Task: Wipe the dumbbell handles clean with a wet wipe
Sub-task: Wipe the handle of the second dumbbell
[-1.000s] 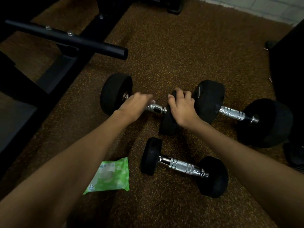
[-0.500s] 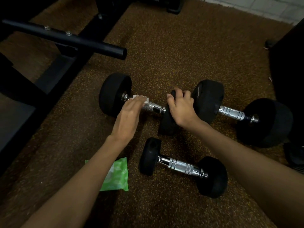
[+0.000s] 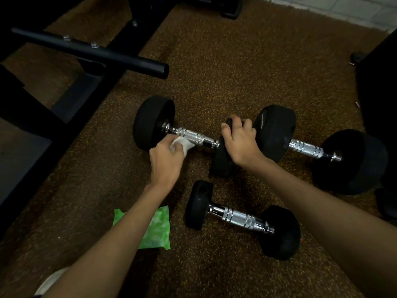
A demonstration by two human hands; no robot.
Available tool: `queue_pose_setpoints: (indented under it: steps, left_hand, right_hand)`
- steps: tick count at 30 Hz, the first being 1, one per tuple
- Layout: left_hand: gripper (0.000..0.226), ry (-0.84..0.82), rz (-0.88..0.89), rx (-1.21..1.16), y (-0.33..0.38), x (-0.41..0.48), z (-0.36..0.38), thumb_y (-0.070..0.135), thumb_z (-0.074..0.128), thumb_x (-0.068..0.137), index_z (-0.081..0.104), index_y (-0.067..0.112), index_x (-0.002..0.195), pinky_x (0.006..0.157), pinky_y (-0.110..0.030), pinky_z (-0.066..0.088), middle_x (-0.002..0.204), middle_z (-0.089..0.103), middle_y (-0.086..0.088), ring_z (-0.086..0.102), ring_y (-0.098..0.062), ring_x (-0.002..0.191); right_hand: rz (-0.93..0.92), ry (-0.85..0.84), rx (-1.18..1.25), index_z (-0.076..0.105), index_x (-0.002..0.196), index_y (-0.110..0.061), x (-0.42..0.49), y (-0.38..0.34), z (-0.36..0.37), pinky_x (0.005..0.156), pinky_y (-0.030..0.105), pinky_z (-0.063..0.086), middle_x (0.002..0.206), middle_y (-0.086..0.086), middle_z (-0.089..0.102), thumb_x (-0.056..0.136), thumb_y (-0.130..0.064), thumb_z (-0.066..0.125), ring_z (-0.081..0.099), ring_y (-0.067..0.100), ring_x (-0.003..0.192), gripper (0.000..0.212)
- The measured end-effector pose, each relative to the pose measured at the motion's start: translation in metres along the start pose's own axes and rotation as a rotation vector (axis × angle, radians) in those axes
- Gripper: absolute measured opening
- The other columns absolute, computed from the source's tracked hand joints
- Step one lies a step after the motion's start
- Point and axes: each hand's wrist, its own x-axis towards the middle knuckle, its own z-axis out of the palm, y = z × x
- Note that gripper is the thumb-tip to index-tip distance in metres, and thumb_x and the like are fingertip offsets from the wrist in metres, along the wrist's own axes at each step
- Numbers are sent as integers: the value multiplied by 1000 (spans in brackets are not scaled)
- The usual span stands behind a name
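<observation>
The left hand [image 3: 165, 162] has its fingers [image 3: 163, 146] clamped on a white wet wipe [image 3: 182, 145], which touches the chrome handle [image 3: 193, 136] of the middle dumbbell [image 3: 153, 123] on the floor [image 3: 214, 72]. At 3 o'clock of the wipe, the right hand [image 3: 240, 145] curls its fingers over this dumbbell's right head. A green wipe pack [image 3: 159, 231] lies at 7 o'clock.
</observation>
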Motion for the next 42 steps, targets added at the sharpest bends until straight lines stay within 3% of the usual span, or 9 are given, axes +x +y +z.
queue_pose_setpoints:
  steps: [4, 6, 11, 15, 20, 23, 30, 38, 42]
  left_hand:
    - [26, -40, -767, -547, -1, 14, 17, 5, 48, 92, 56, 1, 117, 67, -36, 60, 111, 59, -15, 64, -28, 90]
    - [21, -104, -923, -874, 10, 23, 21, 0, 43, 95, 52, -2, 113, 59, -34, 59, 105, 57, -21, 62, -28, 78]
    - [29, -173, -928, -1088, 36, 26, 23, -13, 28, 90, 53, 3, 86, 84, -34, 49, 85, 56, -13, 55, -22, 75]
    - [45, -204, -878, -1059, 30, 18, 31, -17, 29, 84, 54, -1, 118, 98, -36, 43, 104, 60, -14, 59, -23, 89]
    - [43, -199, -896, -1137, 36, 26, 27, -17, 22, 87, 49, -7, 118, 106, -44, 34, 96, 56, -17, 54, -34, 105]
    - [45, -137, -931, -1185, 33, 27, 20, -15, 19, 91, 40, -11, 131, 106, -50, 32, 124, 51, -26, 42, -40, 128]
    - [35, -128, -1000, -1189, 51, 47, 9, -11, 34, 89, 42, -9, 123, 109, -59, 21, 139, 36, -27, 34, -44, 132]
    - [29, -163, -935, -1164, 40, 39, 30, -11, 25, 84, 47, 1, 98, 88, -47, 44, 98, 52, -17, 54, -32, 88]
    - [41, -134, -899, -1242, 27, 24, 36, -18, 21, 83, 52, -2, 104, 100, -44, 39, 106, 56, -18, 52, -35, 116]
  right_hand:
    - [35, -5, 22, 26, 145, -11, -2, -1, -1, 112, 45, 18, 140, 21, 30, 101, -40, 30, 27, 39, 132, 53]
    - [21, 0, -3, 26, 145, -9, -5, -3, -2, 111, 43, 18, 140, 21, 31, 101, -37, 30, 27, 38, 132, 52]
    - [25, 3, -7, 25, 146, -9, -6, -5, -3, 111, 43, 18, 141, 21, 29, 102, -37, 30, 26, 39, 132, 52]
    - [40, 8, 0, 25, 146, -10, -3, -4, -2, 111, 42, 19, 141, 21, 29, 101, -38, 30, 27, 40, 131, 53]
    - [34, -1, -15, 25, 146, -8, -3, -6, -4, 111, 43, 18, 142, 22, 30, 101, -37, 30, 28, 40, 132, 53]
    - [30, -2, -10, 25, 146, -8, -2, -4, -4, 112, 43, 18, 141, 22, 31, 102, -38, 30, 27, 39, 132, 54]
    - [26, 3, -9, 31, 142, -7, 2, -2, -1, 111, 44, 18, 138, 22, 36, 101, -38, 30, 27, 36, 132, 52]
    - [-47, -33, -134, 39, 136, -4, -8, -10, -11, 109, 50, 22, 141, 24, 34, 103, -27, 29, 29, 42, 129, 41]
    - [-86, -34, -139, 38, 137, -4, -13, -10, -12, 110, 48, 18, 143, 21, 33, 103, -25, 28, 27, 39, 130, 41]
